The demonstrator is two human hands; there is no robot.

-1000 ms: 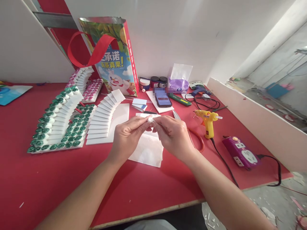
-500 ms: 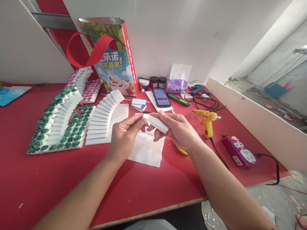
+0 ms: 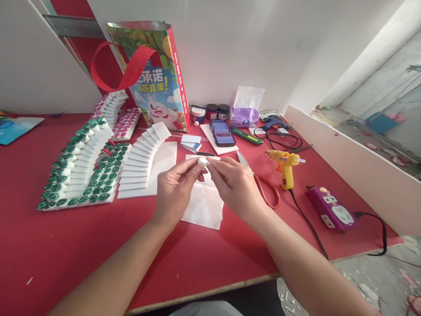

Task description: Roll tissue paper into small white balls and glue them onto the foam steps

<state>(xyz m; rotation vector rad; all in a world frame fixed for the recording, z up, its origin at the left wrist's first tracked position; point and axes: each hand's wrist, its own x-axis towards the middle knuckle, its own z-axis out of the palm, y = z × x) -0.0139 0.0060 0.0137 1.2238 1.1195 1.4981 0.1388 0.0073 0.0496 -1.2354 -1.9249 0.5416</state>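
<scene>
Between the fingertips of both hands is a small white piece (image 3: 203, 162). My left hand (image 3: 176, 186) pinches it from the left, and my right hand (image 3: 238, 186) closes on it from the right. Below them, thin white sheets (image 3: 202, 208) lie on the red table (image 3: 194, 259). Left of my hands, a curved fan of white strips (image 3: 140, 162) rests on a white board (image 3: 166, 162). Orange-handled scissors (image 3: 267, 191) lie just beyond my right hand.
Green-topped white pieces (image 3: 75, 162) stand at the left, before a tall printed bag (image 3: 161, 83). A phone (image 3: 223, 134), a green cutter (image 3: 248, 137) and a tissue pack (image 3: 245, 116) sit behind. At the right are a yellow glue gun (image 3: 284, 166) and a purple power strip (image 3: 332, 210).
The white piece has turned and shows less of its length between my hands. My right hand's fingers have drawn in towards my left fingertips. More of the scissors shows.
</scene>
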